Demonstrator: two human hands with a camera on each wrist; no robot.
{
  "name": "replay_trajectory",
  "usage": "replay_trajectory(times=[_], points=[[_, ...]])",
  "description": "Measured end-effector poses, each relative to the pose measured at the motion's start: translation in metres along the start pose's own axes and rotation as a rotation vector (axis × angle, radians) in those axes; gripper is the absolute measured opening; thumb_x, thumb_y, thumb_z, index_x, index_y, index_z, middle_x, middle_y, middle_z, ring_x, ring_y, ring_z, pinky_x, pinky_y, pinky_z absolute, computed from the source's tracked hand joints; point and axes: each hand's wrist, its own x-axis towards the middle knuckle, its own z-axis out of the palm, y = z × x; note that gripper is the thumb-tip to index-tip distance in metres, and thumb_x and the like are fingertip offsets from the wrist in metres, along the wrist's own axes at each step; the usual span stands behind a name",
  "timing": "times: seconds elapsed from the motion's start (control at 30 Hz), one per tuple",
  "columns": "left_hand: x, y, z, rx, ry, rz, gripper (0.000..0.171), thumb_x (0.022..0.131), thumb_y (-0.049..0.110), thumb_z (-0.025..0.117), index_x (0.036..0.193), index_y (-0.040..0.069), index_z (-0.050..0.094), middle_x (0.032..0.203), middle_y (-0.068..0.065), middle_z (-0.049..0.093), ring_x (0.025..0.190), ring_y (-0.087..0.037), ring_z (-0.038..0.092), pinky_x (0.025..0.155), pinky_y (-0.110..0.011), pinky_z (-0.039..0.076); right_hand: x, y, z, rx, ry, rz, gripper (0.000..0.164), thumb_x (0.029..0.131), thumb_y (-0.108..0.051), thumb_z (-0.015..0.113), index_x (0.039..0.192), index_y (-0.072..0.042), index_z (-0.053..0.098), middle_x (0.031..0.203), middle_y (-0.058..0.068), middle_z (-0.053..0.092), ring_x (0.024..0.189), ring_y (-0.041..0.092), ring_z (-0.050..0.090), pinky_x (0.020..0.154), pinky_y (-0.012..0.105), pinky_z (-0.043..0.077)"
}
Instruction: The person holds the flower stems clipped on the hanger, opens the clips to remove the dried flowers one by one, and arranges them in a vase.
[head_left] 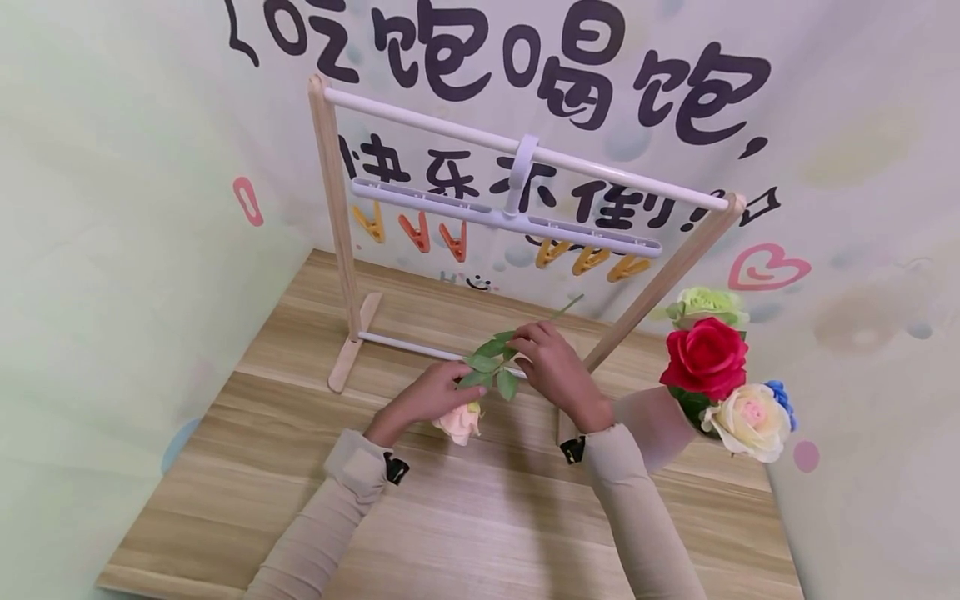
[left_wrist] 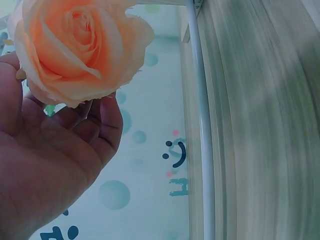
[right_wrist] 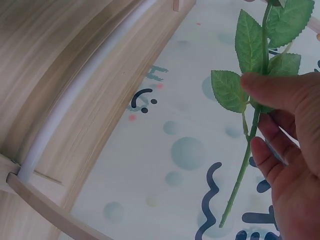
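Note:
A pale pink artificial rose (head_left: 459,422) is held in both hands over the table, its bloom toward the person and its stem running up to the right. My left hand (head_left: 431,393) grips it just behind the bloom. In the left wrist view the petals (left_wrist: 82,50) look peach and cover part of the fingers. My right hand (head_left: 557,371) pinches the stem farther along, among the green leaves (head_left: 486,364). Below that thumb and fingers, the bare stem end (right_wrist: 235,192) sticks out in the right wrist view.
Behind the hands stands a wooden rack with a white top bar (head_left: 442,125). From it hangs a white hanger (head_left: 450,204) with several orange and yellow clips (head_left: 552,252). To the right, a pale vase (head_left: 652,429) holds red, green, cream and blue flowers. Wooden table (head_left: 300,467) beneath.

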Motion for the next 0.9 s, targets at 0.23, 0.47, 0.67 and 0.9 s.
replay_trajectory(times=[0.23,0.47,0.67,0.9], points=[[0.000,0.001,-0.002,0.007,-0.016,0.015,0.014,0.095,0.024,0.064,0.093,0.010,0.067,0.087,-0.001,0.060,0.077,-0.010,0.054,0.067,-0.025,0.047,-0.001,-0.001,0.000,-0.006,-0.011,-0.094,0.016,0.085,-0.009,0.077,0.101,-0.012,0.077,0.107,0.006,0.067,0.101,0.022,0.058,0.086,0.036,0.051],[0.002,-0.001,-0.001,0.021,-0.039,0.024,0.015,0.095,0.022,0.065,0.083,0.012,0.062,0.079,0.003,0.053,0.075,-0.019,0.053,0.064,-0.024,0.043,-0.004,-0.002,0.001,-0.004,-0.032,-0.118,0.009,0.090,-0.010,0.073,0.097,-0.013,0.078,0.103,0.004,0.065,0.098,0.019,0.056,0.083,0.031,0.051],[0.002,-0.001,-0.003,0.020,-0.059,0.015,0.015,0.095,0.024,0.065,0.086,0.012,0.063,0.079,0.003,0.054,0.073,-0.016,0.053,0.065,-0.024,0.044,-0.007,0.000,0.006,0.028,-0.023,-0.123,0.008,0.090,-0.009,0.073,0.095,-0.012,0.078,0.097,0.002,0.062,0.093,0.017,0.053,0.079,0.029,0.050],[-0.001,0.003,-0.012,-0.054,-0.074,0.015,0.029,0.102,0.031,0.054,0.082,0.011,0.059,0.073,0.004,0.050,0.064,-0.009,0.046,0.062,-0.025,0.040,-0.012,0.001,0.009,0.072,0.006,-0.126,0.008,0.089,-0.008,0.073,0.094,-0.011,0.078,0.096,0.004,0.063,0.091,0.019,0.054,0.079,0.032,0.050]])
